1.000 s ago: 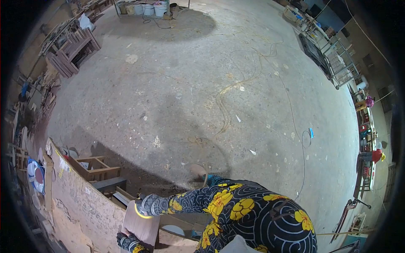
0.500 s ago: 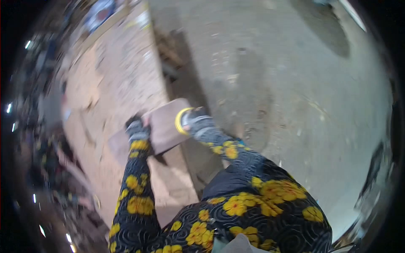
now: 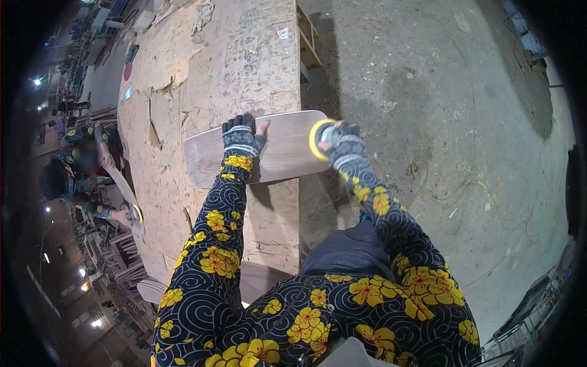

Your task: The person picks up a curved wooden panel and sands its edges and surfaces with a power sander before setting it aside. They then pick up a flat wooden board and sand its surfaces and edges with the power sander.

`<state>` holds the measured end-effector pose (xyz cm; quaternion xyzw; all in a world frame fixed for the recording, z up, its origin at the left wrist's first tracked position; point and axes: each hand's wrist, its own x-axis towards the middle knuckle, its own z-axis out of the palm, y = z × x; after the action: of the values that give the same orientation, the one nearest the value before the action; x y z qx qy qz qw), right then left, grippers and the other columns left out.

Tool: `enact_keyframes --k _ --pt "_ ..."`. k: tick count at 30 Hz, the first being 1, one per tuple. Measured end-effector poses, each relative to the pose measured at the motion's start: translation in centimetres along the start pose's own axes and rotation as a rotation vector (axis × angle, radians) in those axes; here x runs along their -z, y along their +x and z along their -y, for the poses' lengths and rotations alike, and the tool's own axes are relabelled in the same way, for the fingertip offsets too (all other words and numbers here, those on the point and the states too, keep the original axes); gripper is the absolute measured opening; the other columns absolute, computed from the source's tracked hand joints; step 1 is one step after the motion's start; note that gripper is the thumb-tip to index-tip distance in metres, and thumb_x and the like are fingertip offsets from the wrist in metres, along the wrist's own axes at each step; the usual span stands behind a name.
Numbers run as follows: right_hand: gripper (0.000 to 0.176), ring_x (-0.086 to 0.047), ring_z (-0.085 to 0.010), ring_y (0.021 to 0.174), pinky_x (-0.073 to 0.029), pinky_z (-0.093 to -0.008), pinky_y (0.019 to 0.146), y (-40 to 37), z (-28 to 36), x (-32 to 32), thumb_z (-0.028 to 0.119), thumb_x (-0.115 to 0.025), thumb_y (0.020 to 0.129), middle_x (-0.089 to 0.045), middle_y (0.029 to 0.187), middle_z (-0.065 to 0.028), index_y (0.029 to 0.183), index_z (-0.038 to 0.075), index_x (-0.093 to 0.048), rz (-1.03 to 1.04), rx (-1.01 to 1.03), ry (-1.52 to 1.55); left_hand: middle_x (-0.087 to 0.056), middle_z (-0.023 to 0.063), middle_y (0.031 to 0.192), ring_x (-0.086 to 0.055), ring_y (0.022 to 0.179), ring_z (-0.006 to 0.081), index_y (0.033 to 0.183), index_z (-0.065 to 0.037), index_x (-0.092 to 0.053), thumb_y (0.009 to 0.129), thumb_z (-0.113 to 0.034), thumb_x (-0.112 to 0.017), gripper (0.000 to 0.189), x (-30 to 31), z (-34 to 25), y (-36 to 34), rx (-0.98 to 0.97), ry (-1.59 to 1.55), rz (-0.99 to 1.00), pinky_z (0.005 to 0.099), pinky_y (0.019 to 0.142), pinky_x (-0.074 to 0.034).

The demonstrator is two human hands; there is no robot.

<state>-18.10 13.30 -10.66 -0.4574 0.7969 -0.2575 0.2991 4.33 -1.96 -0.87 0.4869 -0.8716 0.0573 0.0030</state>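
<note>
A rounded wooden board (image 3: 284, 140) lies across the right edge of the workbench, its right end jutting past the edge. My left hand (image 3: 243, 134), in a grey patterned glove with bare thumb, presses flat on the board's left half, fingers spread. At the right end, my right hand (image 3: 344, 142), gloved too, is wrapped round a round tool with a yellow rim (image 3: 316, 139). The tool touches the board's right end. Most of its body is hidden under my right hand.
The workbench (image 3: 238, 67) has torn paper-like patches. Across it, a co-worker (image 3: 85, 153) holds another board (image 3: 119, 180) and a similar round tool (image 3: 136, 213). A wooden frame (image 3: 309, 37) stands beyond the right edge. Another board (image 3: 151, 290) lies at the lower left.
The view has shifted and sharpened, and the co-worker now shows clearly at the left. My right hand and the round tool are farther out at the board's right end.
</note>
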Motion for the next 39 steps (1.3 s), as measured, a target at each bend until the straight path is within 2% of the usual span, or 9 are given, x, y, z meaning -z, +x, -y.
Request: enact_keyframes --k 3,7,14,18,22,27,34,38,39 --pt "0.075 -0.052 -0.0385 0.117 -0.046 -0.047 0.097 1.2 2.9 5.6 0.046 -0.08 0.067 -0.052 0.125 -0.0185 0.127 0.015 -0.047 0.084 -0.219 0.175 -0.064 0.0167 0.099 -0.059 0.097 0.0353 0.1 -0.006 -0.064 0.083 -0.052 -0.062 0.048 -0.1 0.0 0.0 -0.029 0.014 -0.064 0.0487 0.091 -0.04" --pt "0.077 -0.056 -0.0422 0.112 -0.05 -0.0493 0.092 1.5 1.9 1.9 0.043 -0.079 0.071 -0.048 0.127 -0.0224 0.133 0.015 -0.043 -0.017 0.013 0.026 -0.064 0.0161 0.099 -0.059 0.097 0.0351 0.1 -0.006 -0.064 0.083 -0.051 -0.062 0.048 0.0 0.2 -0.1 -0.028 0.021 -0.052 0.0484 0.09 -0.04" --pt "0.068 -0.058 -0.0407 0.109 -0.051 -0.048 0.091 3.6 5.8 4.8 0.039 -0.077 0.074 -0.051 0.123 -0.0224 0.129 0.014 -0.046 -0.01 -0.094 0.061 -0.064 0.0167 0.097 -0.059 0.095 0.0351 0.1 -0.007 -0.064 0.083 -0.051 -0.062 0.048 0.2 0.2 -0.1 -0.052 0.031 -0.043 0.048 0.088 -0.041" --pt "0.07 -0.058 -0.0394 0.111 -0.051 -0.0466 0.091 3.2 5.3 4.0 0.039 -0.077 0.074 -0.053 0.121 -0.024 0.13 0.013 -0.045 0.026 -0.035 0.017 -0.064 0.0161 0.097 -0.059 0.093 0.0352 0.099 -0.007 -0.064 0.083 -0.052 -0.062 0.048 -0.1 0.2 0.0 -0.049 0.028 -0.086 0.0482 0.087 -0.041" --pt "0.071 -0.057 -0.0389 0.113 -0.05 -0.0447 0.094 5.0 5.8 6.1 0.04 -0.075 0.075 -0.053 0.124 -0.0226 0.131 0.01 -0.043 0.056 -0.247 0.064 -0.064 0.0155 0.098 -0.059 0.093 0.0353 0.099 -0.006 -0.064 0.084 -0.052 -0.06 0.048 -0.2 0.4 0.0 -0.051 0.039 -0.074 0.0484 0.088 -0.041" --pt "0.07 -0.058 -0.0394 0.113 -0.05 -0.0481 0.095 3.0 7.3 4.6 0.041 -0.073 0.077 -0.052 0.125 -0.0228 0.132 0.008 -0.043 0.051 0.039 -0.094 -0.063 0.0152 0.099 -0.059 0.095 0.0347 0.099 -0.007 -0.064 0.085 -0.052 -0.06 0.048 0.2 0.4 0.2 -0.029 0.022 -0.051 0.0482 0.089 -0.04" --pt "0.07 -0.061 -0.0402 0.109 -0.051 -0.0468 0.093 6.3 7.0 6.2 0.04 -0.073 0.078 -0.052 0.127 -0.0243 0.136 0.013 -0.043 0.069 -0.208 0.02 -0.063 0.0169 0.101 -0.058 0.099 0.0354 0.102 -0.006 -0.064 0.085 -0.053 -0.06 0.05 0.7 0.0 0.0 -0.013 0.032 0.004 0.0478 0.09 -0.04" --pt "0.075 -0.057 -0.0388 0.115 -0.05 -0.0464 0.095 3.0 8.5 4.6 0.044 -0.073 0.075 -0.047 0.132 -0.0244 0.137 0.013 -0.044 0.111 0.038 -0.102 -0.064 0.0176 0.102 -0.058 0.1 0.0356 0.103 -0.006 -0.064 0.085 -0.053 -0.06 0.05 1.5 -0.2 0.2 0.004 0.037 0.07 0.0477 0.091 -0.04" --pt "0.076 -0.055 -0.0385 0.117 -0.049 -0.0468 0.096 3.1 7.4 2.7 0.046 -0.073 0.072 -0.048 0.131 -0.0238 0.135 0.012 -0.047 0.027 0.131 -0.125 -0.064 0.0169 0.1 -0.059 0.098 0.0346 0.101 -0.007 -0.064 0.085 -0.053 -0.06 0.05 1.0 -0.1 0.1 -0.007 0.033 0.026 0.0475 0.091 -0.04"
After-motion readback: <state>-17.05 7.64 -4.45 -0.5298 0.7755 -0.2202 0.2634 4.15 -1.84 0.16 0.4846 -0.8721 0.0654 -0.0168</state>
